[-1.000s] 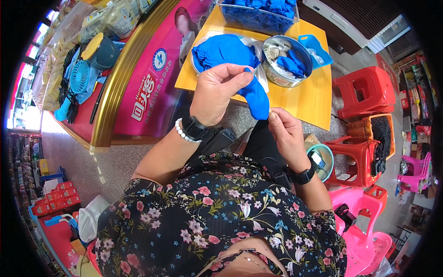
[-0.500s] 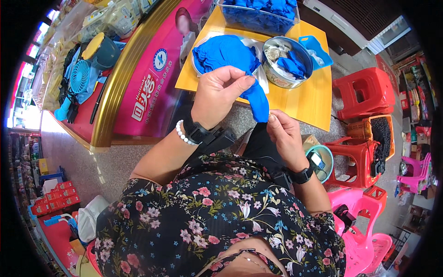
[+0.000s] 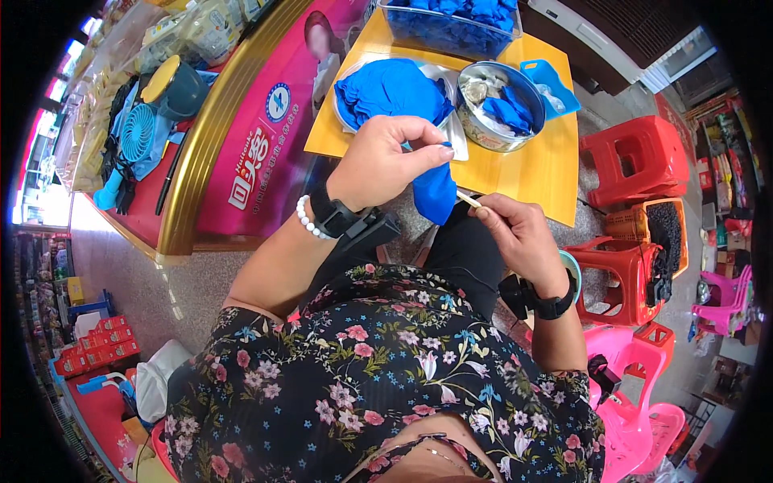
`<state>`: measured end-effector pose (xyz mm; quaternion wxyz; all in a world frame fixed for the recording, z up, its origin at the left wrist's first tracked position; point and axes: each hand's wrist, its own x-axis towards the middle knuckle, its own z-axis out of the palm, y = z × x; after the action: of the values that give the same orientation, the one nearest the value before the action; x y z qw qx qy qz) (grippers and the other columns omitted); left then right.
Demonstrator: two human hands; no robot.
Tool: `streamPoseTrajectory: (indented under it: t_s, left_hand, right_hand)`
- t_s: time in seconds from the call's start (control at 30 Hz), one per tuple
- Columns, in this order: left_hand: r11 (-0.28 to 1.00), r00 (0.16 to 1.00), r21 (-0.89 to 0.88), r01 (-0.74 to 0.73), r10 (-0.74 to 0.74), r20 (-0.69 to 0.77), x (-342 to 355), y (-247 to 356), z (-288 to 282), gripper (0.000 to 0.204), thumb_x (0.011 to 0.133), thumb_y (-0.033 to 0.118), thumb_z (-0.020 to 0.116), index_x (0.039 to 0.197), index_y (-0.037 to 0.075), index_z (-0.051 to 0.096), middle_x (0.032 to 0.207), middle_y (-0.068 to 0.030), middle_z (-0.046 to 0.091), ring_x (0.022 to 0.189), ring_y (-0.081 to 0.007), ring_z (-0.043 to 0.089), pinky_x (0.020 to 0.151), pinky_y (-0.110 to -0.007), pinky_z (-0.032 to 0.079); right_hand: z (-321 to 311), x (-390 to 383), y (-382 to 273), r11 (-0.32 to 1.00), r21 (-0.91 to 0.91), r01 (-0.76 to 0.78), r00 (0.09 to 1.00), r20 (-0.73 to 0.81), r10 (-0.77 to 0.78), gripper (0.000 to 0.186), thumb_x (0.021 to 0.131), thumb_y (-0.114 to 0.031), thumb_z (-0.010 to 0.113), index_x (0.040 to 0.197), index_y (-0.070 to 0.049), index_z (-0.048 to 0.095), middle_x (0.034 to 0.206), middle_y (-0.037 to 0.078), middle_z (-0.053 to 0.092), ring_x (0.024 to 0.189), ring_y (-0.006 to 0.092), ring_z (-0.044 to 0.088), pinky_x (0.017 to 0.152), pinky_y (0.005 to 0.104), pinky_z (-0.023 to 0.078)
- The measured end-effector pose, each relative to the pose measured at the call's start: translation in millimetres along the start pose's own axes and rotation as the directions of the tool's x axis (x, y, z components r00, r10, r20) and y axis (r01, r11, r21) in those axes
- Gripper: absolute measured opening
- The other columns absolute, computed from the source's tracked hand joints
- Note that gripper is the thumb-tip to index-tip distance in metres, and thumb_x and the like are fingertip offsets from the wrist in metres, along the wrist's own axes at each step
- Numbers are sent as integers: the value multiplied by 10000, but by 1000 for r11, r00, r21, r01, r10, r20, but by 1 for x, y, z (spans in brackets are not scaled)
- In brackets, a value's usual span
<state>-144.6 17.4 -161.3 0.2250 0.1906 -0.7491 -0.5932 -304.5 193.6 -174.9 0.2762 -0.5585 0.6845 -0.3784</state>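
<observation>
Pinched by its upper end, a small blue cloth piece [image 3: 436, 195] hangs from my left hand [image 3: 385, 157], its fingers closed. My right hand [image 3: 519, 233] is closed on a short pale stick [image 3: 468, 199], whose tip points at the cloth's lower right side. Whether the tip touches the cloth I cannot tell. Just beyond my left hand, a heap of blue cloth [image 3: 390, 92] fills a white dish. To its right stands a round tin [image 3: 493, 138] holding blue and whitish pieces.
A yellow table [image 3: 535, 181] carries these, plus a clear plastic box [image 3: 451, 40] of blue pieces and a small blue basket [image 3: 551, 84]. A pink, gold-edged counter [image 3: 241, 153] rises at left. Red stools [image 3: 636, 161] and a pink chair [image 3: 624, 394] stand at right.
My right hand has moved away from the cloth's lower end, toward the right, and the stick now shows in its fingers. The cloth hangs looser from my left hand.
</observation>
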Motion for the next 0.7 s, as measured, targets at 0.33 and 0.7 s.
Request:
streamPoseTrajectory:
  t_s: [0.33, 0.7]
  left_hand:
    - [987, 997, -158, -12, 1, -72, 4, -6, -4, 93, 863, 86, 644, 877, -4, 663, 791, 14, 633, 729, -33, 545, 667, -179, 434]
    - [723, 977, -659, 210, -180, 114, 3, -6, -3, 263, 931, 189, 565, 1125, 18, 612, 942, -20, 649, 796, -73, 604, 751, -209, 494]
  right_hand:
    - [-12, -8, -10, 991, -97, -92, 991, 85, 100, 163, 876, -187, 590, 902, -37, 648, 640, 160, 567, 563, 325, 551, 536, 366, 432]
    - [6, -6, -1, 996, 72, -49, 989, 144, 38, 191, 903, -199, 566, 914, -24, 641, 635, 135, 561, 537, 240, 519, 534, 330, 414]
